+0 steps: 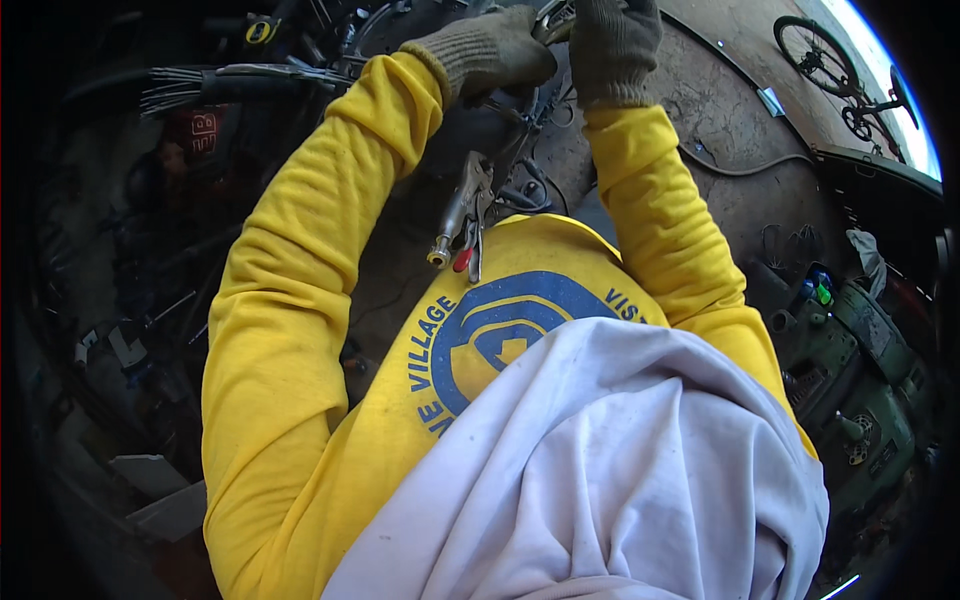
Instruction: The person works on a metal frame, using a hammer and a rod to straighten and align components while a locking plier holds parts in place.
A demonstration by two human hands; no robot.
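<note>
A shiny metal thing (555, 21) slants between the left hand (495, 48) and right hand (615, 50); I can't tell if their fingers are spread or gripping.

A silver metal piece (555, 22) is between your knit-gloved left hand (490, 52) and knit-gloved right hand (614, 52). Nearer you, between your yellow-sleeved forearms (385, 125), are silver metal locking pliers (463, 208). Thin grey metal rods (178, 90) are leftward; rightward, a green metal machine (868, 385), with a dark bicycle (852, 102) farther ahead.
</note>
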